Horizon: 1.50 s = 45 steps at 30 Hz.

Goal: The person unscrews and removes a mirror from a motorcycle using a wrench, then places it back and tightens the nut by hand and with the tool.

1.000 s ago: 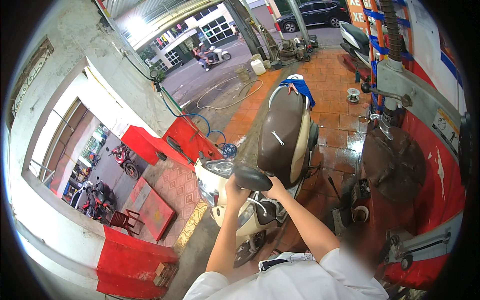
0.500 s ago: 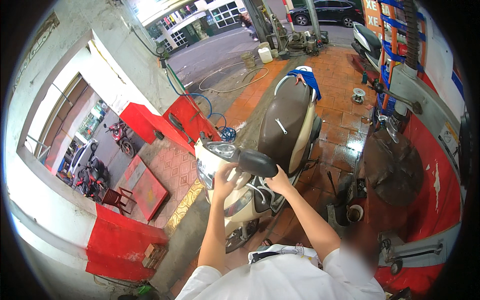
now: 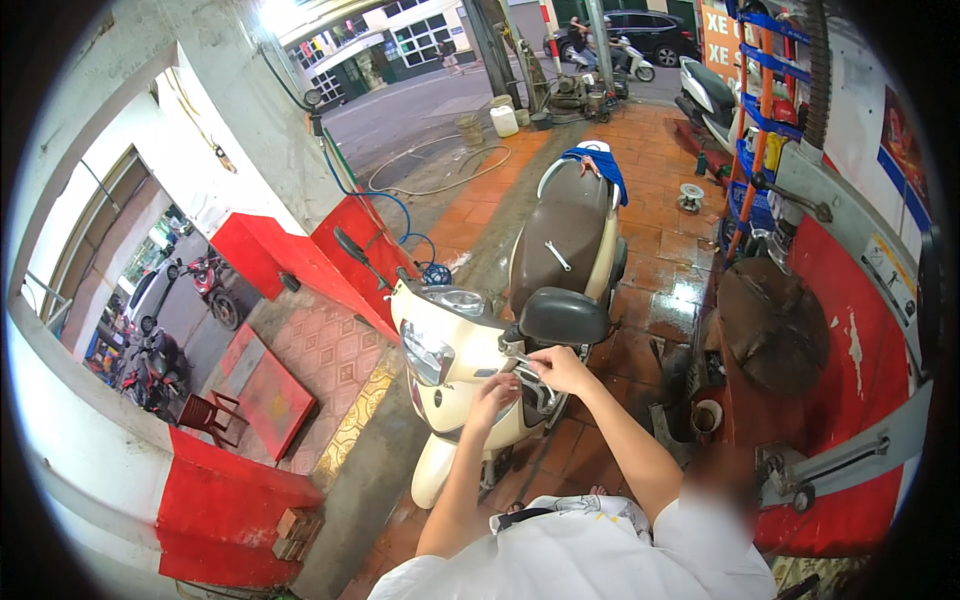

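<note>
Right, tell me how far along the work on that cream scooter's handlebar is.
Already out: a wrench lies on the brown seat of the cream scooter. In hand: both hands are at the handlebar under the black mirror; the right hand grips a silvery lever-like part there, and the left hand steadies just below. Left: the mirror is on the bar, and the other mirror stands on its stalk.

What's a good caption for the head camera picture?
Two hands work at a cream scooter's handlebar in a workshop.

A red plastic chair [image 3: 207, 415] stands far left; a white jug [image 3: 505, 120] sits near the street
</note>
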Tool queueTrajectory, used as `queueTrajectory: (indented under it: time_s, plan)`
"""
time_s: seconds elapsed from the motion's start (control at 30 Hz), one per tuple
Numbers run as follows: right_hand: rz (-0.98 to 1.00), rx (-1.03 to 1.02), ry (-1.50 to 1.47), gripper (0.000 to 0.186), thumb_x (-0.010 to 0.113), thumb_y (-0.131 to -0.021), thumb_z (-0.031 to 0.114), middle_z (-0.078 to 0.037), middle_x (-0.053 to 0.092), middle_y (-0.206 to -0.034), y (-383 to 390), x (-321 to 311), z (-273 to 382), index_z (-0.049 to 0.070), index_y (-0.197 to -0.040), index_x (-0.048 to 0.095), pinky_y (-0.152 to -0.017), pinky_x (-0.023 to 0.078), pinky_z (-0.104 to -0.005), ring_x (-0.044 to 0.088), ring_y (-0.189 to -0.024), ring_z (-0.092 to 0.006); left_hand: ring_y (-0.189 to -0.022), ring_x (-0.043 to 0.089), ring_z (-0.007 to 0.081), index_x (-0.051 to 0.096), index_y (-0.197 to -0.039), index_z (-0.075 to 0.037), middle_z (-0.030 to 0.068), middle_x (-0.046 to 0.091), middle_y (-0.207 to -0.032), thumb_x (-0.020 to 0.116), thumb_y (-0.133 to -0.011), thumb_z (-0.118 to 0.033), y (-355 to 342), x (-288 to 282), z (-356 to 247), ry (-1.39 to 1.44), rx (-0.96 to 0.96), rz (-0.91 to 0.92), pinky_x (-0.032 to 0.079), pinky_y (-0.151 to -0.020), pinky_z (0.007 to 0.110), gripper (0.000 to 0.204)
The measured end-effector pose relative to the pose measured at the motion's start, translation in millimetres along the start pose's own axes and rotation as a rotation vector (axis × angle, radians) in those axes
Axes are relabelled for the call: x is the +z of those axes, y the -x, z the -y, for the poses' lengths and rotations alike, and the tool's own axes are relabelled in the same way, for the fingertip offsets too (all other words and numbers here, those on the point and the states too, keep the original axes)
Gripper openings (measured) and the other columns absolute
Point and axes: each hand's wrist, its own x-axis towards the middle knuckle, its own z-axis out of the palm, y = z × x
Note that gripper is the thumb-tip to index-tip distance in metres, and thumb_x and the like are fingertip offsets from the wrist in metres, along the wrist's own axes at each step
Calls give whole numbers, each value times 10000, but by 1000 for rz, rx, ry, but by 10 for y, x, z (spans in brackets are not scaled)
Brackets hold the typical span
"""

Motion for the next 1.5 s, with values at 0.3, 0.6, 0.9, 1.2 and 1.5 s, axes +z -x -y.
queueTrajectory:
  time_s: [0.3, 0.6, 0.9, 1.2, 1.5]
  plan:
    - [-341, 218, 90, 212, 676, -888, 195, -174, 696, -819, 6, 442, 162, -2, -931, 610, -687, 522, -380, 682, -758, -258, -1256, 538, 253, 405, -1454, -116, 87, 533, -1391, 290, -988, -657, 3, 457, -102, 396, -288, 416, 409, -1061, 418, 723]
    - [-283, 123, 2, 222, 597, -913, 147, -191, 712, -989, 197, 246, 549, 13, -1074, 669, -843, 525, -390, 694, -957, -316, -1160, 605, 198, 393, -1431, -163, 52, 561, -1332, 234, -999, -647, -121, 740, 142, 518, -253, 467, 500, -984, 382, 668]
    - [-639, -64, 378, 337, 651, -762, 103, -170, 710, -955, 366, -85, 312, 53, -1094, 688, -795, 544, -413, 685, -830, -362, -653, 438, 138, 448, -811, -151, -13, 404, -696, 364, -1057, -447, 4, 938, -23, 858, -352, 224, 451, -690, 344, 394]
    - [-378, 147, 959, 555, 725, -678, 223, -254, 593, -1231, -205, 14, -380, 50, -1193, 616, -971, 453, -509, 549, -1162, -423, -452, 208, 126, 255, -588, -191, -34, 186, -515, 494, -972, -326, -7, 934, -196, 999, -450, 262, 245, -510, 298, 471]
    - [-299, 8, 879, 545, 706, -669, 230, -213, 598, -1229, -229, -94, -409, 71, -1184, 623, -1007, 405, -507, 536, -1159, -403, -464, 198, 126, 237, -613, -175, -25, 178, -556, 408, -1005, -232, 12, 920, -285, 1073, -550, 321, 242, -512, 296, 432]
